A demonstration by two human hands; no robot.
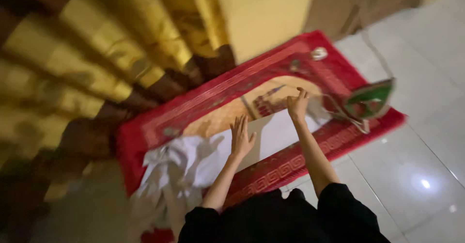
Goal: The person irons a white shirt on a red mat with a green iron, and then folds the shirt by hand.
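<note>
A white cloth (271, 134) lies spread over a red and gold patterned rug (271, 175) on the floor. My left hand (241, 137) rests flat on the cloth with its fingers apart. My right hand (297, 103) presses on the cloth's far edge, fingers spread, holding nothing. A green and white clothes iron (370, 101) stands on the rug just right of my right hand, its cord (373, 44) trailing away over the floor. The cloth's near end (169, 175) is bunched in folds.
Gold and brown curtains (97, 68) hang along the left side. A yellow wall (264, 15) rises behind the rug. Pale glossy floor tiles (416, 141) stretch to the right. My black sleeves (290, 219) fill the bottom of the view.
</note>
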